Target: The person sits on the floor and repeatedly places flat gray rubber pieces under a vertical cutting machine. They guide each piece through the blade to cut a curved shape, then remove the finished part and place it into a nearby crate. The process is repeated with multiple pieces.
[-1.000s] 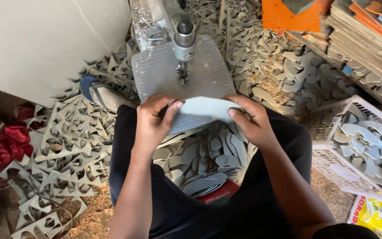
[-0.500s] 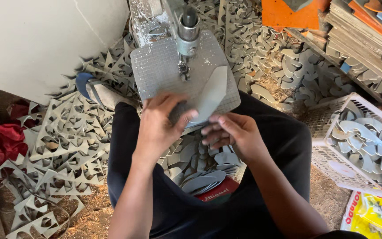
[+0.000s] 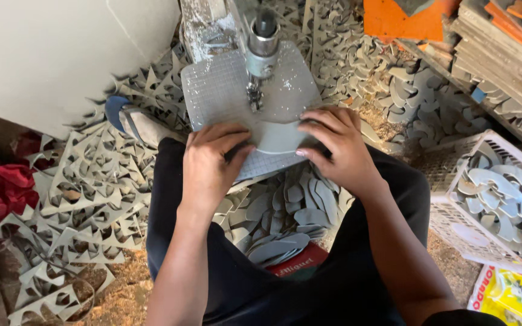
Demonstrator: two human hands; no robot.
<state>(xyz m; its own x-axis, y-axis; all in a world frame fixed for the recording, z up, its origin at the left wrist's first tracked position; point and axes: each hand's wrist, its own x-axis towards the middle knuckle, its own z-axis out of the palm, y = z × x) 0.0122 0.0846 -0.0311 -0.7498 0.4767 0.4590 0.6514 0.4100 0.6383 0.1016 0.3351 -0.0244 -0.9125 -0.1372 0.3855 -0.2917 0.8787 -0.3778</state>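
A flat grey foam piece [image 3: 276, 136] lies on the grey gridded work plate [image 3: 219, 90] of a small machine, just below its metal head and needle [image 3: 255, 90]. My left hand [image 3: 209, 160] presses the piece's left end onto the plate, fingers spread over it. At the piece's right end my right hand [image 3: 336, 148] pins it down with bent fingers. Both hands sit at the plate's near edge, above my lap.
Cut grey foam shapes [image 3: 291, 211] pile between my knees. Punched-out foam scrap sheets [image 3: 86, 181] cover the ground at left. A white basket [image 3: 454, 223] of curved grey pieces stands at right. Stacked boards [image 3: 502, 54] and an orange sheet [image 3: 403, 18] lie at top right.
The grey piece went from held in the air over my lap to lying flat on the plate under the needle. Both hands moved forward and now press it down.
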